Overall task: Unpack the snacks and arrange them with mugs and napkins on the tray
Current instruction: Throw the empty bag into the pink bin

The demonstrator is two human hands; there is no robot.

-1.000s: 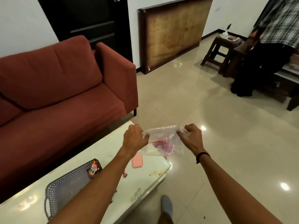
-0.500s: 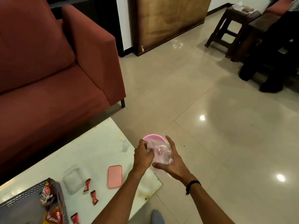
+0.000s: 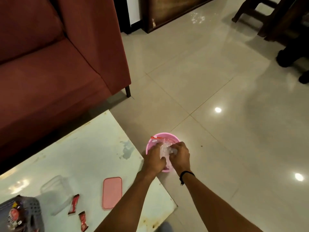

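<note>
Both hands are down at five o'clock of the frame, bunched over the pink bin (image 3: 151,144) that sits on the floor just off the table's (image 3: 93,148) corner. The left hand (image 3: 154,159) and the right hand (image 3: 179,155) have their fingers curled into a crumpled clear plastic bag (image 3: 164,149), gripping it between them, knuckles almost touching. The bag sits right over the bin's mouth, its red-striped top edge poking out toward eleven o'clock, so dropping it looks like a straight release downward, neither hand nearer than the other. Whether anything is left inside, I can't tell. The snacks wait well away at eight o'clock: two red wrapped bars (image 3: 73,204) on the table, a dark snack packet (image 3: 14,215) on the grey tray (image 3: 34,208), with a pink lid (image 3: 112,192) and a clear container (image 3: 55,190) between. No mugs or napkins in sight.
</note>
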